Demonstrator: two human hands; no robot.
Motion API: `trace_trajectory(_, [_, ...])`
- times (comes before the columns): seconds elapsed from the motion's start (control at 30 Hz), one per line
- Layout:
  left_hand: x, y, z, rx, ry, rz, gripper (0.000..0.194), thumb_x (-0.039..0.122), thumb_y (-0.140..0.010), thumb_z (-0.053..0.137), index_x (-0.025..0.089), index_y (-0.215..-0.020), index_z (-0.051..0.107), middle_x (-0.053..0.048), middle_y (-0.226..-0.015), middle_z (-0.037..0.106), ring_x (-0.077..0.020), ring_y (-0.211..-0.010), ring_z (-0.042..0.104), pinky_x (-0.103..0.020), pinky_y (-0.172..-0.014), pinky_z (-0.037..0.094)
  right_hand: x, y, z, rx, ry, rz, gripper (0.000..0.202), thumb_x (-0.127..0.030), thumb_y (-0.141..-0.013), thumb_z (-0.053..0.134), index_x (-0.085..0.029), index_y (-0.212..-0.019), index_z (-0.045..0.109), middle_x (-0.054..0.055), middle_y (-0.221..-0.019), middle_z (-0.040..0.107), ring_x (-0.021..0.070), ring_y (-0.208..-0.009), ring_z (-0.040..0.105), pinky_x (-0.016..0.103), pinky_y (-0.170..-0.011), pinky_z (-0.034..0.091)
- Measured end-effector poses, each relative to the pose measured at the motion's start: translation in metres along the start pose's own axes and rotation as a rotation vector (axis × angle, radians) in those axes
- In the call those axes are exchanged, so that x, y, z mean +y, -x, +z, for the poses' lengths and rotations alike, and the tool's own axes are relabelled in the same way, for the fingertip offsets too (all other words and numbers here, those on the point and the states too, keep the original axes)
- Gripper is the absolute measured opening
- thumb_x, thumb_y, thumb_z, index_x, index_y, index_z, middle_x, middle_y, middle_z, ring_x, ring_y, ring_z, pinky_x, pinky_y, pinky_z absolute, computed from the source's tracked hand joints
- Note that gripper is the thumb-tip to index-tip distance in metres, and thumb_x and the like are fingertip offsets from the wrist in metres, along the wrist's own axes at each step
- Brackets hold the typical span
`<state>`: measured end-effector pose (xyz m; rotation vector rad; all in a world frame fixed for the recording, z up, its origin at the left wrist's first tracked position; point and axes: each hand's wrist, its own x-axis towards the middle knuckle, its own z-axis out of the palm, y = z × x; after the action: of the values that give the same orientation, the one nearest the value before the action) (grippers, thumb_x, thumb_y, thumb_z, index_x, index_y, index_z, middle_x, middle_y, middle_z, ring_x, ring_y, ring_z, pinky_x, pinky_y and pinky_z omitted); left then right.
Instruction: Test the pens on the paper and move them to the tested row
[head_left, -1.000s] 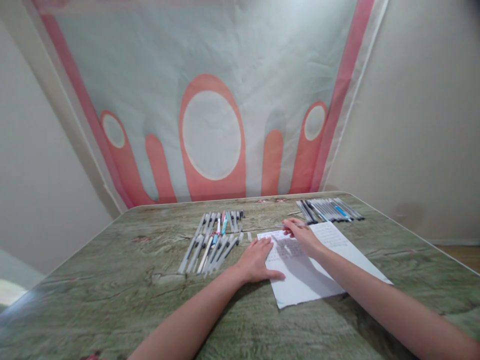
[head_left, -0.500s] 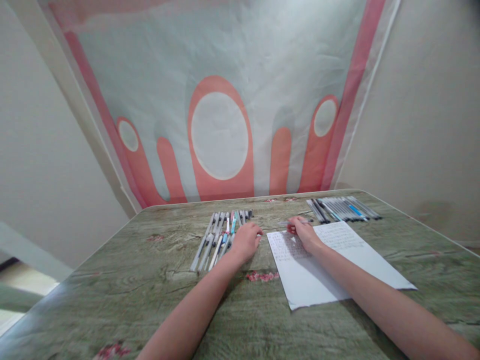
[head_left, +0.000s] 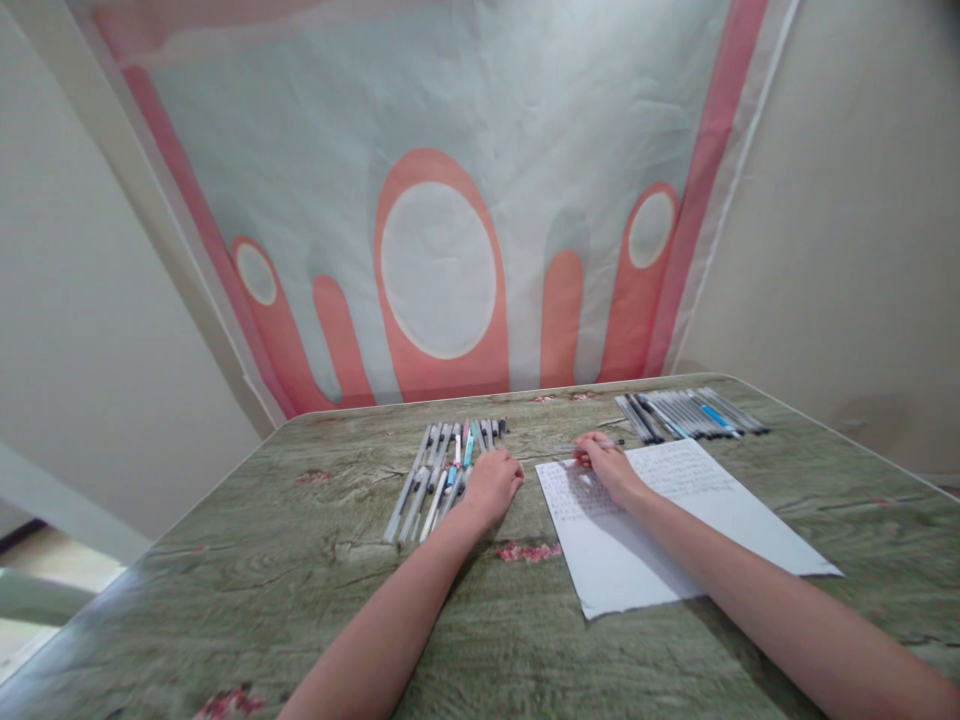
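My right hand is closed round a thin, clear-barrelled pen, held nearly level above the upper left part of a white sheet of paper. Rows of handwriting cover the upper part of the sheet; its lower part is blank. My left hand rests on the table left of the paper, palm down. Its fingers are loosely bent and slightly apart, with nothing visible in them. Beside it lie two rows of pens, mostly clear with dark caps, a few pink, teal and blue. My left hand and forearm hide some of these.
A second row of pens, with a blue one among them, lies beyond the paper at the far right. The wood-patterned table has pink flower prints. Behind its far edge hangs a pink and grey printed sheet, with walls at both sides.
The view has shifted very slightly. Both hands keep nearly the same places, and the pen is still in my right hand.
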<state>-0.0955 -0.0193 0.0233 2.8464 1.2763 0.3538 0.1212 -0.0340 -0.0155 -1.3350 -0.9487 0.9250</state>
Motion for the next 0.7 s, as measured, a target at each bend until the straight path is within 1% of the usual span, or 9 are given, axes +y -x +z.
trace_trajectory(0.2, [0.0,-0.001,0.003,0.03,0.061,-0.002,0.013,0.026,-0.078,0.05,0.018,-0.081,0.06,-0.007,-0.086,0.053,-0.0206,-0.09,0.049,-0.034,-0.081,0.036,-0.002,0.004,0.001,-0.006,0.0,-0.014,0.013,-0.034,-0.068,0.051,-0.021,-0.071,0.054,-0.001,-0.06,0.06,0.0128,-0.053,0.053,0.024,-0.053,0.042])
trace_trajectory(0.37, [0.002,-0.001,0.003,0.016,0.109,-0.032,0.012,0.025,-0.078,0.05,0.017,-0.079,0.059,-0.008,-0.086,0.053,-0.0209,-0.09,0.048,-0.035,-0.082,0.036,-0.004,0.005,0.001,-0.005,0.006,-0.014,0.013,-0.034,-0.067,0.052,-0.021,-0.071,0.054,-0.001,-0.06,0.06,0.0132,-0.053,0.054,0.025,-0.053,0.042])
trace_trajectory(0.47, [0.005,0.0,0.002,0.065,0.19,-0.028,0.011,0.024,-0.078,0.048,0.016,-0.079,0.056,-0.007,-0.086,0.053,-0.02,-0.089,0.048,-0.034,-0.081,0.036,-0.003,0.005,0.001,-0.009,0.024,-0.027,0.014,-0.035,-0.068,0.051,-0.021,-0.071,0.053,-0.001,-0.059,0.06,0.013,-0.053,0.053,0.024,-0.053,0.041])
trace_trajectory(0.57, [0.009,0.0,0.005,0.164,0.437,-0.072,0.011,0.024,-0.079,0.046,0.016,-0.08,0.053,-0.005,-0.084,0.054,-0.0165,-0.084,0.05,-0.031,-0.078,0.039,-0.004,0.007,0.0,-0.007,0.042,-0.055,0.015,-0.035,-0.069,0.05,-0.021,-0.072,0.053,-0.002,-0.059,0.058,0.0127,-0.054,0.052,0.024,-0.054,0.041])
trace_trajectory(0.63, [0.013,-0.002,0.01,0.205,0.703,-0.144,0.012,0.027,-0.08,0.045,0.016,-0.079,0.051,-0.003,-0.077,0.055,-0.0137,-0.074,0.052,-0.029,-0.071,0.041,-0.008,0.011,0.001,-0.016,0.063,-0.12,0.015,-0.035,-0.069,0.051,-0.02,-0.071,0.053,-0.002,-0.059,0.057,0.0122,-0.054,0.051,0.024,-0.054,0.04])
trace_trajectory(0.7, [0.016,-0.005,0.015,0.216,0.993,-0.243,0.015,0.03,-0.077,0.048,0.015,-0.077,0.05,-0.001,-0.068,0.055,-0.0115,-0.064,0.052,-0.026,-0.063,0.042,-0.014,0.016,0.001,-0.036,0.082,-0.194,0.016,-0.035,-0.068,0.054,-0.02,-0.071,0.054,-0.002,-0.059,0.056,0.0118,-0.055,0.05,0.024,-0.055,0.039])
